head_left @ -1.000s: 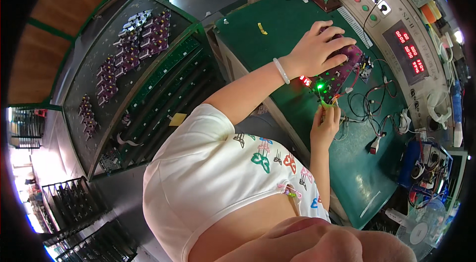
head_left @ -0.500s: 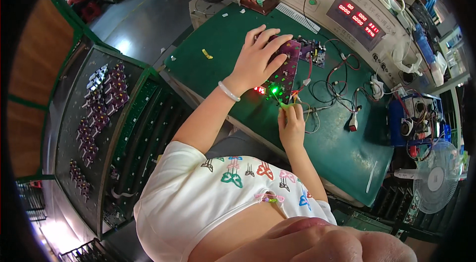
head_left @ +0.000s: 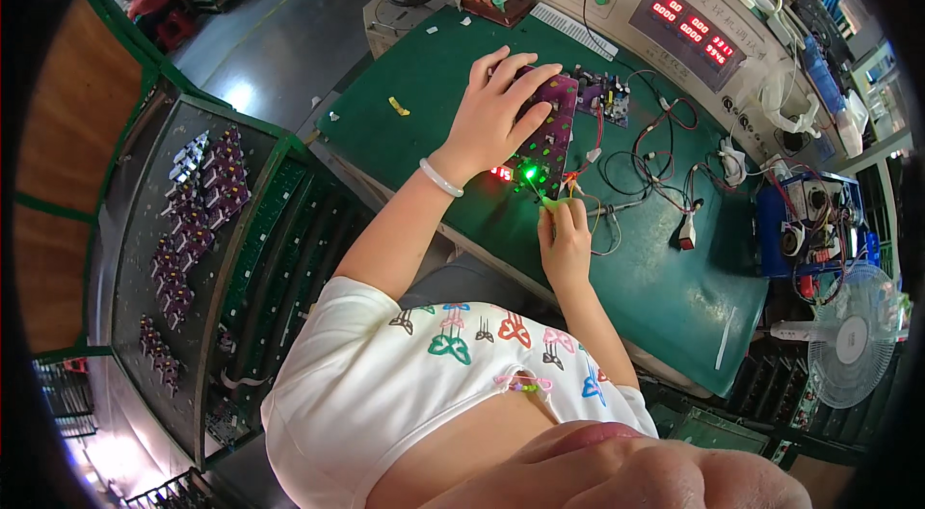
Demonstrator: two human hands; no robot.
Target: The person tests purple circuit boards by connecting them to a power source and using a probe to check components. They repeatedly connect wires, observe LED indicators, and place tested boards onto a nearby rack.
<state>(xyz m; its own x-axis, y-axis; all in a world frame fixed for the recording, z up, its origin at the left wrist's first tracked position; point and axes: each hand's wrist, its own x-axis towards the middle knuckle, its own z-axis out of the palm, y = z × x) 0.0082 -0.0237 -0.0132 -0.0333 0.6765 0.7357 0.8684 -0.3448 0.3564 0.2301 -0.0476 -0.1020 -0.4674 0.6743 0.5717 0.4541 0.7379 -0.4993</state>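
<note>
Left hand (head_left: 489, 121) spread across a purple circuit board (head_left: 556, 131); right hand (head_left: 568, 241) pinching a slim greenish tool (head_left: 547, 203) at its near end.
The board lies near the green tabletop's (head_left: 665, 307) front edge, open room at near right; behind, a console (head_left: 613, 27) bears lettering and red digits (head_left: 715, 48); left, a rack (head_left: 135, 249) of purple boards (head_left: 179, 258) stands on grey floor (head_left: 246, 56).

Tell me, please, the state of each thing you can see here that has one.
Left hand: spread across circuit board
Right hand: pinching small green item
Circuit board: green light lit
Panel display: lit red
Cables: loosely tangled
Fan: cannot tell whether running
Small boards: set out in groups
</note>
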